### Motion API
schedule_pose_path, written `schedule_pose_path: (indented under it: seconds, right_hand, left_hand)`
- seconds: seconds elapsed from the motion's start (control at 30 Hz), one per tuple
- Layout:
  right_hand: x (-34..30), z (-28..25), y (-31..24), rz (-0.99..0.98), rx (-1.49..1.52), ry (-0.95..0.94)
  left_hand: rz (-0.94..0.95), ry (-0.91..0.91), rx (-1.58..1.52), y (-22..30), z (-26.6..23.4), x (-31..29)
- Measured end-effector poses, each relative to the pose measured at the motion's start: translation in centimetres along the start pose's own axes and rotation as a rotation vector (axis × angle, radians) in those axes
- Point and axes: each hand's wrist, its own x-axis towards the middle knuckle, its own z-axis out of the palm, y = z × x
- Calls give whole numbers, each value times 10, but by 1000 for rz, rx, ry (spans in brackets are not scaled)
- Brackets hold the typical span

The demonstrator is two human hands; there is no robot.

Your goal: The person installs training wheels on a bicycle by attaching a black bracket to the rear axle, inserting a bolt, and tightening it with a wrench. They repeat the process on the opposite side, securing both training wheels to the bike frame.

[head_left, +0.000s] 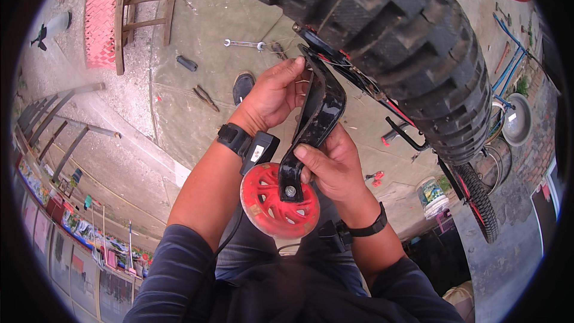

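A training wheel with a translucent red wheel (254, 212) and a bent black metal bracket (330, 107) is held upright in front of my body. My right hand (336, 164) grips the bracket low down, thumb across it just above the axle bolt (290, 191). At the upper part of the bracket, my left hand (275, 96) is closed, its thumb near the top end and its fingers curled partly out of sight behind the metal. The bracket's top end lies close to the hub area of a bicycle wheel with a thick knobby tire (388, 30).
A wrench (245, 44), pliers (205, 98) and a dark grip-like cylinder (186, 63) lie on the ground cloth. A small stool with a pink woven seat (103, 23) lies at the far left. Toward the right are a white bucket (433, 196) and a grey basin (518, 119).
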Motion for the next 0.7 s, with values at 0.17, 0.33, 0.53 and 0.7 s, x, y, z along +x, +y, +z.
schedule_pose_path:
  seconds: [0.17, 0.33, 0.53, 0.7]
  right_hand:
    - [0, 0, -1, -4, 27, -10]
    - [1, 0, 0, 6, 20, -18]
    - [1, 0, 1, -21, 30, -15]
    - [1, -2, 2, -22, 15, 22]
  left_hand:
    - [-32, -16, 16, 4, 2, -1]
    - [-50, -1, -12, 3, 0, -2]
    - [-18, -19, -16, -1, -8, 8]
    - [-26, -116, -8, -3, -21, 10]
